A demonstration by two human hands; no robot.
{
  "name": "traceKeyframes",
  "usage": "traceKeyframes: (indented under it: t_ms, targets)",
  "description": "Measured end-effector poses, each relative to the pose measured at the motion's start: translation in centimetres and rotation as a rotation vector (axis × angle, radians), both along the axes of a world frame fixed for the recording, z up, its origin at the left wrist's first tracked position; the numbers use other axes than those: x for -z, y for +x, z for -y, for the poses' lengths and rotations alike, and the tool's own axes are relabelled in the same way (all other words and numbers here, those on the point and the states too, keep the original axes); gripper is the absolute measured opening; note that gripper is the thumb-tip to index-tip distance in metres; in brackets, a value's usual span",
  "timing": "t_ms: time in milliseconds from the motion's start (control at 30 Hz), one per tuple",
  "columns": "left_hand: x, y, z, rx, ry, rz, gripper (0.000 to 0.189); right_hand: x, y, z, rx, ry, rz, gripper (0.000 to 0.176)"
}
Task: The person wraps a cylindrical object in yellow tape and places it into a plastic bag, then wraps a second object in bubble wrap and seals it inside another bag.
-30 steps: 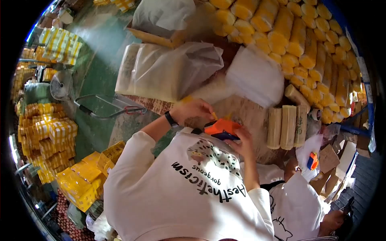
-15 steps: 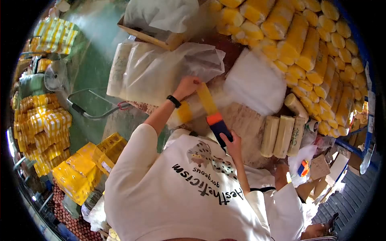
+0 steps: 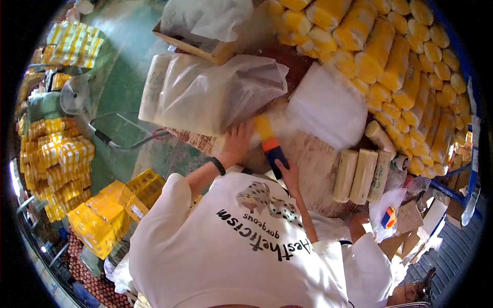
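My left hand (image 3: 236, 142), with a black band on its wrist, lies flat with fingers stretched out on a package wrapped in clear plastic, only partly visible under it. A tape dispenser (image 3: 273, 158), dark blue with an orange front, is gripped in my right hand (image 3: 288, 173). Its orange end rests close to the package, and a strip of yellow tape (image 3: 263, 127) runs from it beside my left fingers. Just beyond my hands lies a large translucent plastic bag (image 3: 200, 100) with something pale inside.
White sheets (image 3: 328, 105) lie to the right, with several beige rolls (image 3: 364, 174) nearer me. Yellow-wrapped rolls (image 3: 375, 46) are piled at the back right. A cardboard box (image 3: 185, 43) stands beyond the bag. Yellow-taped parcels (image 3: 100, 218) sit at the left.
My left hand has let go of the raised tape end and come down flat onto the package. The dispenser has moved slightly up, and the exposed tape strip looks shorter.
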State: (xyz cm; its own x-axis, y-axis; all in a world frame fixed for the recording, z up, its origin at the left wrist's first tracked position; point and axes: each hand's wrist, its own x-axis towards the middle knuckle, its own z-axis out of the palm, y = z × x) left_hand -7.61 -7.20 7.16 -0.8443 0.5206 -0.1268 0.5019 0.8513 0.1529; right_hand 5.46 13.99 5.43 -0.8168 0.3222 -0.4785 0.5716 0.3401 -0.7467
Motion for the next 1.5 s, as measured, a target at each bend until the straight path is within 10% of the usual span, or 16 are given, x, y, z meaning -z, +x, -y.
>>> traceKeyframes:
  t_ms: [67,333,733,1167,1500]
  targets:
    - [4.7,2.3,0.0,-0.019,-0.162,-0.276,0.071,0.4,-0.1,-0.1,-0.004,0.016,0.009,0.043]
    - [1.6,6.9,-0.4,-0.043,0.198,0.284,0.101,-4.8,4.0,-1.8,-0.06,0.072,-0.009,0.054]
    - [1.7,7.4,0.8,-0.055,-0.128,-0.191,0.097,-3.9,-3.1,1.4,-0.128,0.2,0.031,0.054]
    - [1.4,4.2,3.1,-0.002,0.186,0.415,0.085,-5.5,3.7,0.3,-0.044,0.172,-0.065,0.055]
    - [2.9,8.0,0.8,-0.064,-0.108,-0.361,0.091,-3.8,-3.1,2.5,-0.097,0.154,-0.002,0.059]
